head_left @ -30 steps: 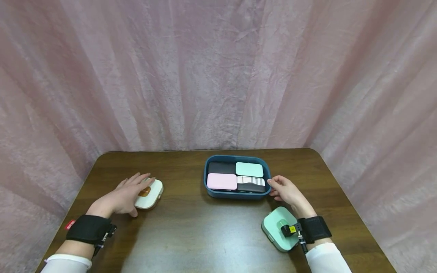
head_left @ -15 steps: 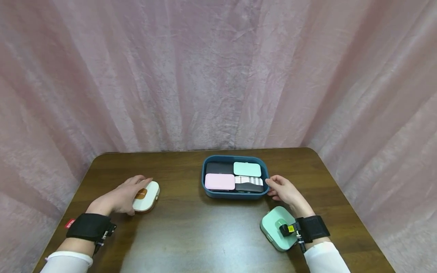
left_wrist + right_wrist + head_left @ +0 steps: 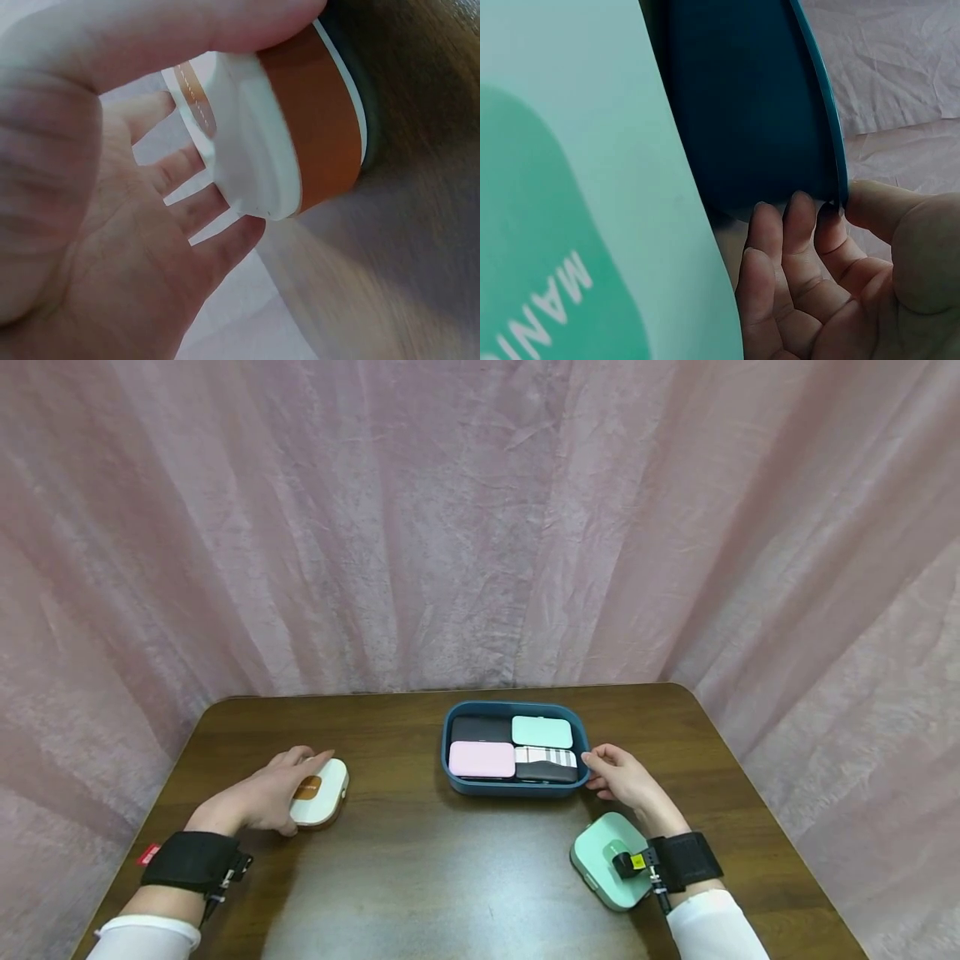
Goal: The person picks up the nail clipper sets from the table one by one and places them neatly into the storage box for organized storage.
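At the left of the table, my left hand (image 3: 262,795) holds a small white case (image 3: 321,806) with a brown patch on its lid. The left wrist view shows a brown band (image 3: 319,127) round the case's side, the thumb over one edge and the fingertips along the lid's far edge. My right hand (image 3: 630,783) pinches the right end of a dark blue bin (image 3: 517,791), thumb on the rim. In the bin lie a black case (image 3: 480,728), a mint case (image 3: 542,732), a pink case (image 3: 482,760) and a striped-and-black case (image 3: 547,766).
A square green case (image 3: 600,852) lies on the wooden table (image 3: 420,877) under my right wrist; its lid bears partly visible lettering in the right wrist view. A red tag (image 3: 148,854) shows beside my left wristband. Pink curtains (image 3: 480,527) hang behind the table.
My left hand's fingers, spread over the white case a second ago, have drawn in to grip it. The right hand keeps its hold on the bin. The view has shifted slightly.
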Demonstrator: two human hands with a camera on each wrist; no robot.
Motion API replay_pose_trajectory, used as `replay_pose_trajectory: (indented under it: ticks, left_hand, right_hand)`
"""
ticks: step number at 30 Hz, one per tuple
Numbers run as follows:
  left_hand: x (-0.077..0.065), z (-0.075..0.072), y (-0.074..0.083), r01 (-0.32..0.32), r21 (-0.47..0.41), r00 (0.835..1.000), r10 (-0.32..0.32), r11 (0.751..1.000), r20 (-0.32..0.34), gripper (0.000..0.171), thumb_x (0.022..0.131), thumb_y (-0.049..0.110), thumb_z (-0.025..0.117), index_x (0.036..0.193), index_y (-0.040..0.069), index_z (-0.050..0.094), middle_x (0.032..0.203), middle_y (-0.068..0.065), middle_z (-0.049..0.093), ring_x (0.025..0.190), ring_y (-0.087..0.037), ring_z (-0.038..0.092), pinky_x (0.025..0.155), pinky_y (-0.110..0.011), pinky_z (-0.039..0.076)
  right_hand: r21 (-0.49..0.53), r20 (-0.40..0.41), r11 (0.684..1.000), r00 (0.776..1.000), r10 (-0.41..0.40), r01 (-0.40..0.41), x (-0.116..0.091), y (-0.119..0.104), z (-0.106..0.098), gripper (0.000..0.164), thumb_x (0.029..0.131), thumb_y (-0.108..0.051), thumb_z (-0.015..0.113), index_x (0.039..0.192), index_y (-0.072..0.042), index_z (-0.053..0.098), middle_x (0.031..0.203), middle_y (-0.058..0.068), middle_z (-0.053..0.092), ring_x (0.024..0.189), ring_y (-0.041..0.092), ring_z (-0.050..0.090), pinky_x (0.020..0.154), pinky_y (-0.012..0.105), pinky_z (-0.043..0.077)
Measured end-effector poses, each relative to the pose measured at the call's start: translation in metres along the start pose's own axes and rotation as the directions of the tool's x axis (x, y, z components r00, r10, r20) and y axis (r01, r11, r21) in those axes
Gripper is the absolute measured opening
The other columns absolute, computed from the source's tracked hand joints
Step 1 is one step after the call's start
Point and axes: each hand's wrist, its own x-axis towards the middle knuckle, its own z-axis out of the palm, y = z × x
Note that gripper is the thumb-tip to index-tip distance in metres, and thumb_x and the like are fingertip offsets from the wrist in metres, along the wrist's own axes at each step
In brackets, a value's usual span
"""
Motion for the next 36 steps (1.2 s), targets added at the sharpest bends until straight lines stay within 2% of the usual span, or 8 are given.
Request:
replay_pose_trajectory:
  ticks: [14,21,26,36]
  left_hand:
    - [0.000,0.000,-0.001,0.015,0.013,1.000,-0.015,1.000,0.008,0.124,0.057,0.004,0.099,0.165,0.006,0.038,0.153,-0.029,0.039,0.128,-0.048,0.044,0.078,-0.046,0.051]
    - [0.001,0.002,-0.006,0.034,0.020,0.999,-0.034,0.999,-0.002,0.123,0.059,0.010,0.100,0.166,0.009,0.038,0.151,-0.026,0.041,0.127,-0.043,0.046,0.082,-0.047,0.051]
    - [0.001,0.004,-0.008,0.038,-0.010,0.999,-0.038,0.999,0.004,0.122,0.061,0.016,0.101,0.166,0.010,0.038,0.152,-0.026,0.040,0.128,-0.042,0.047,0.084,-0.049,0.052]
    - [0.009,-0.003,0.004,-0.009,-0.013,0.999,0.008,1.000,-0.042,0.121,0.065,0.028,0.101,0.166,0.008,0.037,0.149,-0.024,0.042,0.128,-0.040,0.049,0.087,-0.048,0.052]
  right_hand:
    - [0.004,0.004,1.000,1.000,0.016,-0.016,0.000,0.001,0.000,0.035,0.112,-0.034,0.059,0.121,0.000,0.059,0.102,0.011,0.068,0.090,0.024,0.069,0.074,0.036,0.056]
    - [0.006,0.004,1.000,1.000,0.010,-0.010,0.003,0.000,0.003,0.033,0.111,-0.033,0.059,0.120,-0.001,0.059,0.100,0.009,0.070,0.092,0.026,0.070,0.074,0.035,0.055]
    - [-0.004,0.013,1.000,1.000,-0.002,0.002,0.003,-0.001,0.004,0.034,0.111,-0.034,0.059,0.120,-0.001,0.059,0.100,0.010,0.070,0.092,0.026,0.070,0.075,0.036,0.056]
    - [-0.014,0.020,1.000,1.000,-0.005,0.005,0.004,-0.001,0.002,0.036,0.111,-0.035,0.059,0.121,-0.001,0.059,0.103,0.011,0.071,0.092,0.025,0.070,0.075,0.037,0.056]
